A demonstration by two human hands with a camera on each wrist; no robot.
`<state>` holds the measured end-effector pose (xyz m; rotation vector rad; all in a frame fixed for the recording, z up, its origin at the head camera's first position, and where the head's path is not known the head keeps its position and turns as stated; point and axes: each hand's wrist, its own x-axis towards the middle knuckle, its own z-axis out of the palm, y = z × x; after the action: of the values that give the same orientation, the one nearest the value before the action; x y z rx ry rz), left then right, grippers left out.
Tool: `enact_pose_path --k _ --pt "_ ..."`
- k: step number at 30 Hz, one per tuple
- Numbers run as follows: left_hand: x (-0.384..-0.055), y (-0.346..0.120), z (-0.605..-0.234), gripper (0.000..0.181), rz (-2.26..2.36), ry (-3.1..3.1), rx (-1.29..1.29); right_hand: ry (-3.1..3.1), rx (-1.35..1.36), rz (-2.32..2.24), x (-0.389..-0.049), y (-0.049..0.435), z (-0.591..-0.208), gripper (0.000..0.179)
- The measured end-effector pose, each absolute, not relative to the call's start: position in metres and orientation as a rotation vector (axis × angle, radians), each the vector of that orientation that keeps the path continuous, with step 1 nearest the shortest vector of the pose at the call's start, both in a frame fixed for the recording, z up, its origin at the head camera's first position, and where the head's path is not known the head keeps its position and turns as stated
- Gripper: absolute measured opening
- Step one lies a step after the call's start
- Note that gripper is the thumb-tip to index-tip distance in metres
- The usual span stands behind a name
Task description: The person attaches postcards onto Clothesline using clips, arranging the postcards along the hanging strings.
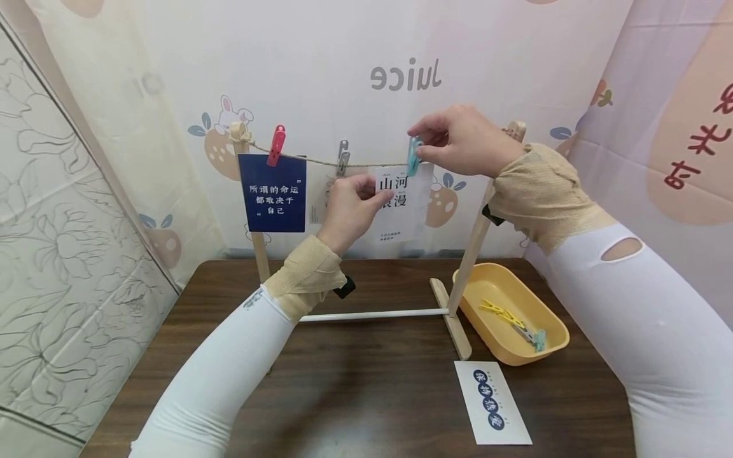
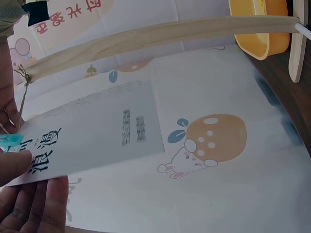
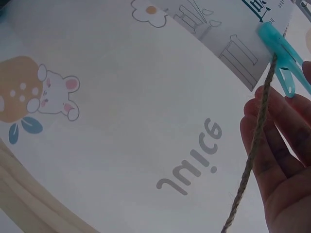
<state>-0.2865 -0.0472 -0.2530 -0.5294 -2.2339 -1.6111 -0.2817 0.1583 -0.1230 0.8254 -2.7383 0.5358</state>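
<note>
My left hand (image 1: 350, 213) pinches the left edge of a white card (image 1: 413, 213) with dark printed characters, thumb in front and fingers behind. The card's top lies at a twine line (image 1: 317, 159). My right hand (image 1: 466, 143) grips a teal clothespin (image 1: 413, 157) between thumb and fingers at the card's top edge. In the right wrist view the clothespin (image 3: 282, 56) meets both twine and card. Farther left, a red clothespin (image 1: 277, 145) holds a navy card (image 1: 273, 203) on the twine. A grey clothespin (image 1: 343, 162) sits between, above my left hand.
Wooden posts (image 1: 471, 254) carry the twine, with a white rod (image 1: 375, 315) low between them. A yellow basin (image 1: 487, 331) at the right contains several clothespins (image 1: 506, 315). Before it, a white card with blue circles (image 1: 494, 407) lies on the brown table (image 1: 366, 388).
</note>
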Motion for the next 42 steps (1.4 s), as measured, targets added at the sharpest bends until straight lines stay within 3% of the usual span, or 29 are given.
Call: enact_pose_path --k 20,42 --pt "-0.273 -0.063 -0.269 0.018 -1.645 -2.214 -0.513 -2.344 0.827 0.705 -0.26 0.181 -0.141 0.014" --pt "-0.258 -0.062 -0.307 0.016 -1.538 -2.337 -0.601 -2.355 0.758 0.808 -0.251 0.215 -0.199 0.014"
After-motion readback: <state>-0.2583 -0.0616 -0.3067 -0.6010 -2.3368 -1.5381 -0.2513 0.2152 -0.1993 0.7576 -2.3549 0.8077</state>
